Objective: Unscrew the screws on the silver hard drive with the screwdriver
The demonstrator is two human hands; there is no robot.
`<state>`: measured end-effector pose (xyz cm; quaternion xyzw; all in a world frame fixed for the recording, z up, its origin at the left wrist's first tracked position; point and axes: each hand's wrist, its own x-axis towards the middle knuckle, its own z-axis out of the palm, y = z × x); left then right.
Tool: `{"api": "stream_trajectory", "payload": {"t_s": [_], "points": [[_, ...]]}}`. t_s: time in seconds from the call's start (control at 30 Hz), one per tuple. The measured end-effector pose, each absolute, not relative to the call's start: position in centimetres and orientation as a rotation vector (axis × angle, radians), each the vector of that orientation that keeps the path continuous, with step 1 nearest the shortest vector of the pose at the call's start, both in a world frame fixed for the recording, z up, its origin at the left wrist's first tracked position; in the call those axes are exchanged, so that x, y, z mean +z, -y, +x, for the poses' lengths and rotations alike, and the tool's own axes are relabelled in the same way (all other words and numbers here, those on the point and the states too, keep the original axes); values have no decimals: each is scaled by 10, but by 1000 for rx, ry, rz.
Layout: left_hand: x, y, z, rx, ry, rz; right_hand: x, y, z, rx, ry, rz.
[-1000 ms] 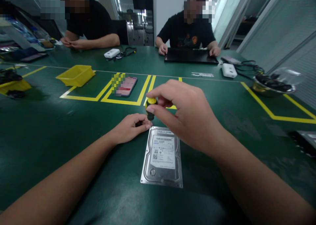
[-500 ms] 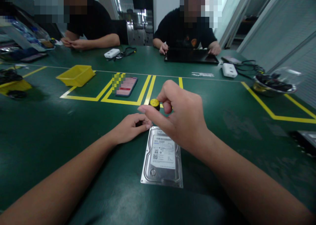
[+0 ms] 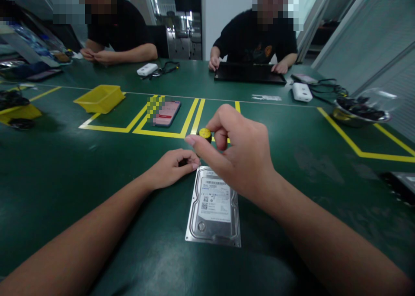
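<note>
A silver hard drive [image 3: 214, 209] with a white label lies flat on the green table [image 3: 65, 175] in front of me. My right hand [image 3: 240, 157] hovers over its far end, fingers closed around a screwdriver whose yellow-capped black handle [image 3: 205, 134] shows between thumb and forefinger; the shaft is hidden. My left hand [image 3: 170, 168] rests on the table at the drive's far left corner, fingertips pinched together against something small and dark that I cannot make out.
Yellow tape marks boxes on the table. A phone [image 3: 166, 113] lies in one box, a yellow bin [image 3: 100, 98] to its left. A bowl of dark parts [image 3: 356, 112] sits far right. Two people sit across, one at a black laptop [image 3: 249, 73].
My right hand turned the screwdriver handle between its fingers and shifted slightly. The left hand and the hard drive stayed put. The person at the laptop shifted to the right.
</note>
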<state>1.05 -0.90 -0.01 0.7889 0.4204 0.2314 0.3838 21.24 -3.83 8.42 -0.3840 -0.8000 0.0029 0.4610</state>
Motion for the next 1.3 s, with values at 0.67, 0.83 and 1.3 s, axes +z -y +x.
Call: {"api": "stream_trajectory", "payload": {"t_s": [0.67, 0.83, 1.3], "points": [[5, 11, 11, 578, -1076, 2042, 114, 57, 225, -45, 1940, -972], [2, 9, 10, 543, -1109, 2028, 113, 55, 225, -16, 1939, -959], [0, 7, 9, 565, -1068, 2063, 114, 57, 221, 33, 1879, -924]]}}
